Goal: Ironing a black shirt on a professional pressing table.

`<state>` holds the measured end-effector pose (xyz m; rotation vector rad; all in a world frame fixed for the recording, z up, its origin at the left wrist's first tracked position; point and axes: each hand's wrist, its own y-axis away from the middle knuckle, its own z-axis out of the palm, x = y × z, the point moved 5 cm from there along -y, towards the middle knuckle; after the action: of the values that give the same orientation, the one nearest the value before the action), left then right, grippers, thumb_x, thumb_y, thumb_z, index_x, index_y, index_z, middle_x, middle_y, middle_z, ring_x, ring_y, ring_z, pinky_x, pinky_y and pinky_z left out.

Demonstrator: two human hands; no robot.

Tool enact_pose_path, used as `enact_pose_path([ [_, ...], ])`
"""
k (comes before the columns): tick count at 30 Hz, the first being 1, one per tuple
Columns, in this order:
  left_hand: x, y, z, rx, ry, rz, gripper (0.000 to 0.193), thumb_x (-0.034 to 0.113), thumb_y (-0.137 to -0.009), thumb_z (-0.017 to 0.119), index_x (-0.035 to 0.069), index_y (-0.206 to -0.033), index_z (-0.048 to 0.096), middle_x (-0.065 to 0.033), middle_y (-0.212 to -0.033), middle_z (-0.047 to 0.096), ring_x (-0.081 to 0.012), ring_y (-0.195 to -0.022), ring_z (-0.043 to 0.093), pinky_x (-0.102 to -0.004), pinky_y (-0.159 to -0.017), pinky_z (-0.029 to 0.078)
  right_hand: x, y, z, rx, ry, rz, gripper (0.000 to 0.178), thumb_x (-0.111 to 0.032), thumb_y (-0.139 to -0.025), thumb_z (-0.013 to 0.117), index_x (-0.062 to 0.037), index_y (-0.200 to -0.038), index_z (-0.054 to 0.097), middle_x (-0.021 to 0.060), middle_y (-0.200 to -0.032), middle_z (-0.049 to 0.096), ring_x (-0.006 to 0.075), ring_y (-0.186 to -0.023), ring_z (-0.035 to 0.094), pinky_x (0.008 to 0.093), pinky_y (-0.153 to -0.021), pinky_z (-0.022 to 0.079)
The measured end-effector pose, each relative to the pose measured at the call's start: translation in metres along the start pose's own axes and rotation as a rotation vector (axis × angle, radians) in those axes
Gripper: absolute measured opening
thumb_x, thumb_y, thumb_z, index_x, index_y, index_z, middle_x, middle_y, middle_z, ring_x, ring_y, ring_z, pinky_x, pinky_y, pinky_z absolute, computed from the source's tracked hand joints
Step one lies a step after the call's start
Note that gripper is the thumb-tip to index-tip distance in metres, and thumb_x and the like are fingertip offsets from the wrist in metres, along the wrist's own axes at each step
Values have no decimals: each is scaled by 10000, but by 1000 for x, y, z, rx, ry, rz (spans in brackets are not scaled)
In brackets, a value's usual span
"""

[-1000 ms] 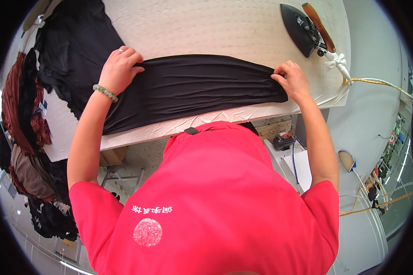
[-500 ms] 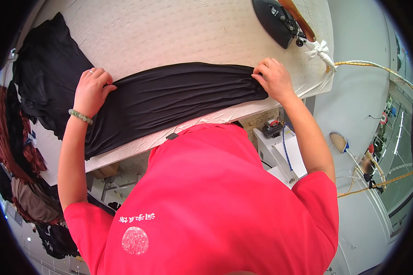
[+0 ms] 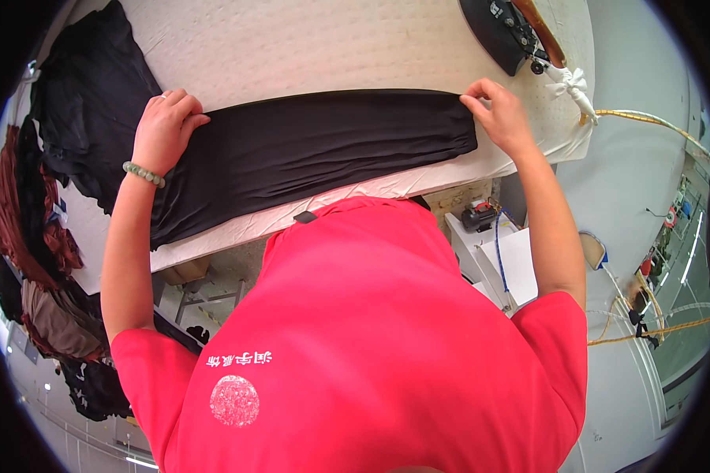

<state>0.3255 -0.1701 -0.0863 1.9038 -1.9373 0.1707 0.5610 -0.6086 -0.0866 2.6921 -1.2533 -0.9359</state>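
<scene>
A black garment [image 3: 323, 146] lies along the near edge of the padded pressing table [image 3: 308, 55]. Its long, narrow part, like a leg or sleeve, stretches between my hands, the far edge drawn nearly straight and soft creases running along the near side. My left hand [image 3: 166, 130] is closed in a pinch on the far edge, where the narrow part meets the wider bunched cloth at the left. At the far right corner, my right hand [image 3: 498, 117] pinches the gathered end between thumb and fingers.
An iron [image 3: 501, 31] with a brown handle rests at the table's far right, its white-wrapped hose [image 3: 647, 118] trailing off right. Dark and reddish-brown clothes [image 3: 24, 213] hang at the left. Below the right side stands a white unit [image 3: 509, 264] beside a small motor [image 3: 479, 217].
The far edge of the black garment has become straighter and its surface smoother, with fewer creases. My right hand has shifted slightly outward along with the pinched corner.
</scene>
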Motion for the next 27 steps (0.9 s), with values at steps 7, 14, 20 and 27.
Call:
enact_pose_path([
  [7, -6, -7, 5, 64, -18, -128, 160, 199, -913, 699, 56, -872, 640, -97, -876, 624, -328, -856, 613, -420, -782, 479, 1, -21, -1, -9, 171, 116, 196, -221, -937, 714, -35, -939, 650, 133, -843, 705, 301, -770, 682, 398, -698, 526],
  [14, -10, -12, 10, 80, 22, -236, 170, 211, -951, 657, 49, -901, 639, -116, -897, 625, -347, -864, 625, -434, -733, 496, 2, -36, -3, -30, 225, 142, 192, -241, -939, 686, -55, -942, 640, 152, -886, 712, 368, -864, 686, 474, -739, 524],
  [20, -14, -17, 8, 104, 4, -318, 173, 220, -957, 650, 61, -890, 637, -103, -890, 623, -336, -869, 635, -437, -729, 510, 2, -48, -1, -52, 274, 197, 199, -235, -929, 699, -44, -934, 644, 160, -867, 709, 368, -847, 686, 462, -735, 524],
  [27, -14, -23, 11, 102, -72, -359, 149, 207, -947, 646, 70, -887, 641, -103, -899, 627, -331, -881, 644, -435, -731, 515, 3, -60, -5, -57, 299, 240, 192, -234, -909, 707, -48, -933, 670, 167, -878, 718, 362, -857, 697, 450, -753, 535],
])
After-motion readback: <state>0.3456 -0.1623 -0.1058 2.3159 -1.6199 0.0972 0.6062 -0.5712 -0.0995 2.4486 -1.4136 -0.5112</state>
